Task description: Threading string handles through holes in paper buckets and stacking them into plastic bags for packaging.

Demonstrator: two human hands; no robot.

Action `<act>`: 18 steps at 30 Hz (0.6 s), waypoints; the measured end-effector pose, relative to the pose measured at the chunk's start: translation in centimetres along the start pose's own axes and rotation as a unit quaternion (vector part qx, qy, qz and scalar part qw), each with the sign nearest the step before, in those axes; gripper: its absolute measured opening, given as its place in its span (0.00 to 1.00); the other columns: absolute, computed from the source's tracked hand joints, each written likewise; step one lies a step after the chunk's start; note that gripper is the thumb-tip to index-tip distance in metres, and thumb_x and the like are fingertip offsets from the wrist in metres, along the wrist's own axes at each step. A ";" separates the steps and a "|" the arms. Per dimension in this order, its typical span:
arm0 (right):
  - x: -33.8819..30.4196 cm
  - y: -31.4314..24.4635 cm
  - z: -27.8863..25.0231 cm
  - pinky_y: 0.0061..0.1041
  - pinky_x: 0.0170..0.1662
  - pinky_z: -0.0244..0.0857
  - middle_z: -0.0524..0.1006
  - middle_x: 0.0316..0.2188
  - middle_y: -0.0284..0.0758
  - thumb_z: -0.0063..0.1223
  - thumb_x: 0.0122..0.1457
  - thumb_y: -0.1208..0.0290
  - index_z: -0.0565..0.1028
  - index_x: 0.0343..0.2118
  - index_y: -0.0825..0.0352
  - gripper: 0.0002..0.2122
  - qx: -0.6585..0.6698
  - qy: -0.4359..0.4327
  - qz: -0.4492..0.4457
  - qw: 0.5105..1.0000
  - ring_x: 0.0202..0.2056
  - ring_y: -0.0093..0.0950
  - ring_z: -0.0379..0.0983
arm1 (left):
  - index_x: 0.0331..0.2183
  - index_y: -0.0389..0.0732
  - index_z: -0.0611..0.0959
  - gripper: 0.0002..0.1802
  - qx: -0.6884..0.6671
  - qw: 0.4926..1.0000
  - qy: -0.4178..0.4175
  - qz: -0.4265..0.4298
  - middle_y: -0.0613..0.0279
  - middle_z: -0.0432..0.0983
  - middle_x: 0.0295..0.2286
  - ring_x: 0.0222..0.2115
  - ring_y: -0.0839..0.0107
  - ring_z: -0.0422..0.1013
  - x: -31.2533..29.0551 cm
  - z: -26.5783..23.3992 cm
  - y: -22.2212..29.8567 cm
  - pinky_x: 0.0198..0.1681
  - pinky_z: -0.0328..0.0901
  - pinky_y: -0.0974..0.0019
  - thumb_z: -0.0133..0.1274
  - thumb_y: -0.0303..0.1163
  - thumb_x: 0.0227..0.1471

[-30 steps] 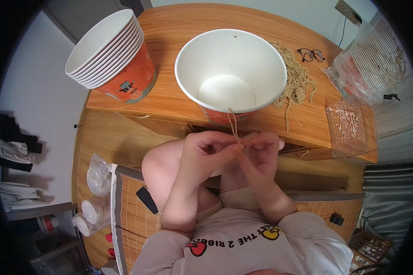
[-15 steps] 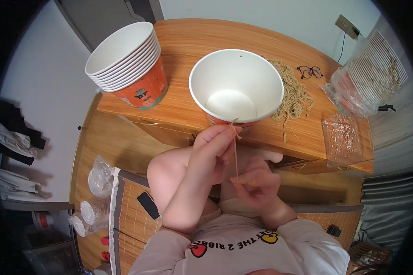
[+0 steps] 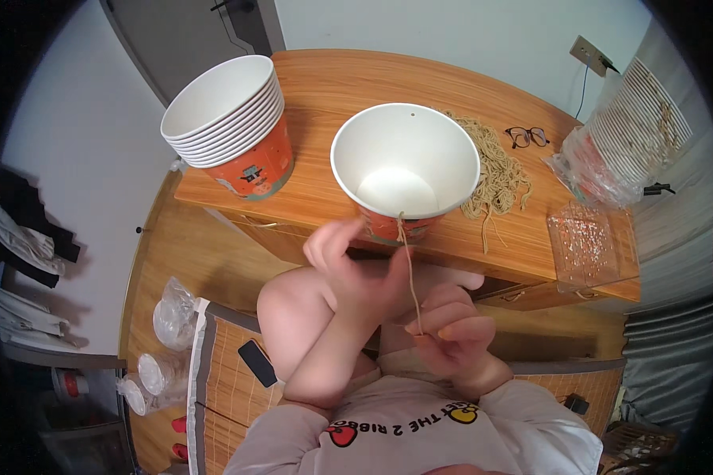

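Note:
A large orange paper bucket with a white inside stands at the table's near edge, and a small hole shows high in its far wall. From its near rim hangs a beige cord, knotted just below the rim. The cord's lower end is pinched in my right hand, which holds it down toward my lap. My left hand is beside the knot, its fingers and thumb spread, holding nothing. Right of the bucket lies a loose pile of beige cords.
A stack of matching buckets stands at the table's left. Toward the right are glasses, plastic-wrapped stacked buckets and a clear tray of small light and orange bits. A phone lies on the mat beside my leg.
My left hand has let go of the cord at the rim and opened leftward. My right hand has moved slightly down and right, still pinching the cord's end.

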State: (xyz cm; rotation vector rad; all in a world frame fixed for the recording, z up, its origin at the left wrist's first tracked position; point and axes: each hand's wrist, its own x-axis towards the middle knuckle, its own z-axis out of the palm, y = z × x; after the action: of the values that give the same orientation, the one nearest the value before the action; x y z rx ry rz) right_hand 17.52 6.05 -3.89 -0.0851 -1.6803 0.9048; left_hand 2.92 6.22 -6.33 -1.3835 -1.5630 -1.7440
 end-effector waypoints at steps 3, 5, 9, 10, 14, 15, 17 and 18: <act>1.6 -1.0 -0.1 0.31 0.35 0.64 0.80 0.32 0.34 0.61 0.47 0.84 0.68 0.31 0.63 0.13 -0.010 -0.031 -0.023 0.999 0.30 0.33 0.70 | 0.58 0.36 0.57 0.58 -0.033 0.994 -0.068 -0.080 0.42 0.53 0.56 0.55 0.48 0.54 0.0 1.4 0.5 0.57 0.52 0.49 0.73 0.42 0.30; 3.3 -2.1 -0.6 0.32 0.35 0.64 0.79 0.31 0.35 0.61 0.48 0.84 0.66 0.35 0.63 0.16 0.027 -0.172 0.034 0.984 0.31 0.33 0.71 | 0.58 0.36 0.56 0.60 -0.093 0.980 -0.081 -0.159 0.42 0.54 0.55 0.56 0.47 0.55 0.3 2.7 -0.1 0.57 0.53 0.48 0.74 0.41 0.28; 3.6 -4.4 -1.1 0.31 0.33 0.63 0.77 0.26 0.32 0.62 0.50 0.80 0.66 0.38 0.63 0.16 0.270 -0.045 0.215 0.937 0.29 0.31 0.70 | 0.59 0.36 0.54 0.63 -0.254 0.926 -0.094 -0.262 0.44 0.57 0.54 0.56 0.50 0.58 1.8 3.1 -0.6 0.57 0.56 0.49 0.76 0.37 0.27; 4.2 -4.5 -2.4 0.31 0.31 0.62 0.75 0.24 0.31 0.62 0.51 0.77 0.66 0.37 0.63 0.15 0.357 -0.030 0.242 0.902 0.27 0.30 0.68 | 0.59 0.36 0.53 0.63 -0.348 0.887 -0.097 -0.287 0.46 0.58 0.54 0.55 0.53 0.60 2.2 3.1 -0.6 0.56 0.58 0.51 0.75 0.35 0.27; 5.4 -3.6 -7.1 0.28 0.28 0.57 0.71 0.21 0.31 0.60 0.54 0.71 0.66 0.32 0.61 0.11 0.445 0.075 0.176 0.875 0.24 0.27 0.65 | 0.63 0.43 0.38 0.75 -0.267 0.952 -0.145 -0.035 0.45 0.55 0.57 0.57 0.52 0.59 2.2 -0.3 -2.7 0.60 0.56 0.52 0.76 0.33 0.25; 5.7 -3.0 -8.1 0.28 0.28 0.57 0.71 0.21 0.31 0.60 0.54 0.72 0.66 0.29 0.61 0.10 0.428 0.095 0.149 0.886 0.24 0.26 0.65 | 0.63 0.43 0.38 0.75 -0.268 0.952 -0.144 -0.035 0.45 0.55 0.57 0.57 0.52 0.59 2.2 -0.9 -3.0 0.60 0.56 0.52 0.76 0.33 0.25; 6.0 -1.9 -9.3 0.28 0.32 0.62 0.73 0.22 0.31 0.57 0.56 0.74 0.69 0.28 0.62 0.06 0.299 0.123 0.124 0.938 0.26 0.24 0.66 | 0.64 0.44 0.42 0.63 -0.336 0.919 -0.195 -0.073 0.49 0.58 0.57 0.57 0.55 0.60 2.4 -1.9 -3.0 0.61 0.55 0.53 0.63 0.44 0.34; 5.5 -0.7 -10.6 0.28 0.38 0.66 0.77 0.26 0.33 0.54 0.58 0.76 0.75 0.35 0.65 0.03 0.247 0.129 0.124 0.953 0.29 0.25 0.69 | 0.64 0.45 0.45 0.58 -0.369 0.899 -0.220 -0.089 0.52 0.59 0.57 0.57 0.57 0.61 2.6 -2.4 -2.9 0.61 0.54 0.53 0.56 0.49 0.39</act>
State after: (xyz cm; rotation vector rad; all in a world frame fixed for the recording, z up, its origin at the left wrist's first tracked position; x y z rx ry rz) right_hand 25.03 13.76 1.28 -0.0710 -1.1804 1.4171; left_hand -1.49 5.68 -5.22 -2.1697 -1.2924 -2.4133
